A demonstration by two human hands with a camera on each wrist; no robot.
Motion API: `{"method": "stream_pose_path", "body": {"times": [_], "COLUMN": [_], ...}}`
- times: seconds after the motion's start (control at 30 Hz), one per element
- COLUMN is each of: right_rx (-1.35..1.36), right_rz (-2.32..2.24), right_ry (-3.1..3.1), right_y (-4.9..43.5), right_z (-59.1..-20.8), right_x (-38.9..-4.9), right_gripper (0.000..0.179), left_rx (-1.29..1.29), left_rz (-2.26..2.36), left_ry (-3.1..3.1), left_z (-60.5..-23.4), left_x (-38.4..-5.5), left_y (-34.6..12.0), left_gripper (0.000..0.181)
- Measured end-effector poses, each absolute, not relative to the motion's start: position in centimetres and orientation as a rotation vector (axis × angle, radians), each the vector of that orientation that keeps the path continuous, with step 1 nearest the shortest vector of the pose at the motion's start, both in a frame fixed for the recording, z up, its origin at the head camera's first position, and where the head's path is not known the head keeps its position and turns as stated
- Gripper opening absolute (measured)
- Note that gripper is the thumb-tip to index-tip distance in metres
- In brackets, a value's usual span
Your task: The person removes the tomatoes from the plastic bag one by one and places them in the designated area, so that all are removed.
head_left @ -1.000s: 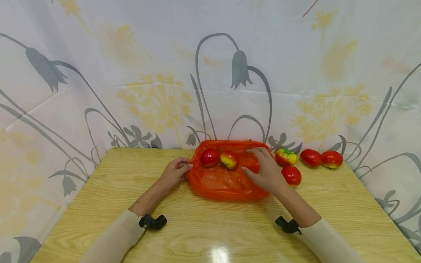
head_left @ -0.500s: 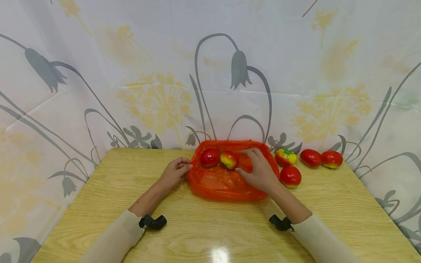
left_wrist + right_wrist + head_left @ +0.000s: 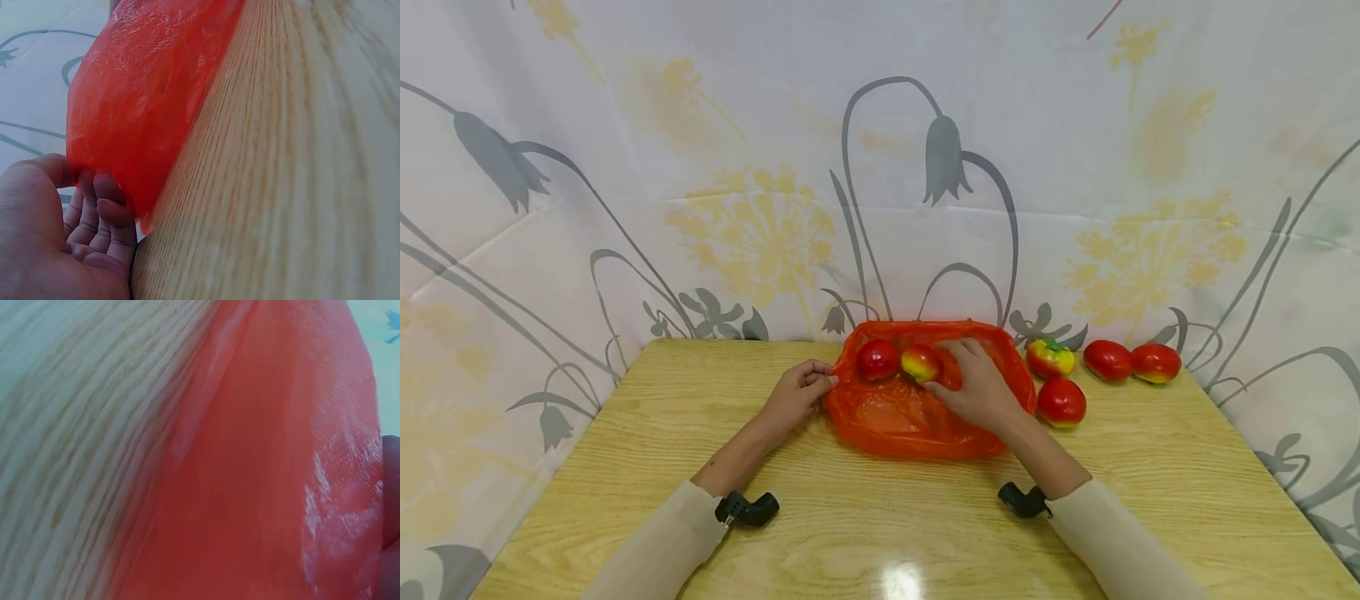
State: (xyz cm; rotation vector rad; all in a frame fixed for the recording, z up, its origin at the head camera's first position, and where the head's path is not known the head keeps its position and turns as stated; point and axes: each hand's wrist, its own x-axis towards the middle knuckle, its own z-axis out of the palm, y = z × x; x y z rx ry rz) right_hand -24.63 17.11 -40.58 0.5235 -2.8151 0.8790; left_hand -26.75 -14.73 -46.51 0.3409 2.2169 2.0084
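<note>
A thin orange-red plastic bag (image 3: 891, 417) lies spread with its mouth up on the wooden table. Two glossy round fruits sit inside it: a red fruit (image 3: 877, 359) on the left and a red-and-yellow fruit (image 3: 921, 363) beside it. My left hand (image 3: 797, 390) pinches the bag's left rim between thumb and fingers, as the left wrist view also shows. Over the bag's inside, my right hand (image 3: 973, 387) has thumb and fingers spread close to the right side of the red-and-yellow fruit. Whether they touch it I cannot tell.
Right of the bag, a fruit with a green top (image 3: 1051, 358) stands behind a red fruit (image 3: 1061, 402). Two more red fruits (image 3: 1107, 360) lie farther right near the table's back edge. A flower-patterned cloth (image 3: 760, 125) hangs behind the wooden table (image 3: 850, 517).
My right hand has moved left inside the bag, toward the red-and-yellow fruit. The left hand keeps its pinch on the rim, and the fruits lie as before.
</note>
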Motion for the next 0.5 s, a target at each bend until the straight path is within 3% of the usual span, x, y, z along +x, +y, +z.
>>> {"method": "stream_pose_path", "body": {"times": [0.5], "right_rx": [0.487], "right_rz": [0.897], "right_ry": [-2.891], "right_y": [16.0], "right_z": [-41.0], "right_x": [-25.8], "right_gripper": [0.071], "left_rx": [0.327], "left_rz": [2.014], "left_ry": [2.219], "left_z": [-46.5], "left_x": [-26.7], "left_y": [-14.7], "left_gripper": [0.024]}}
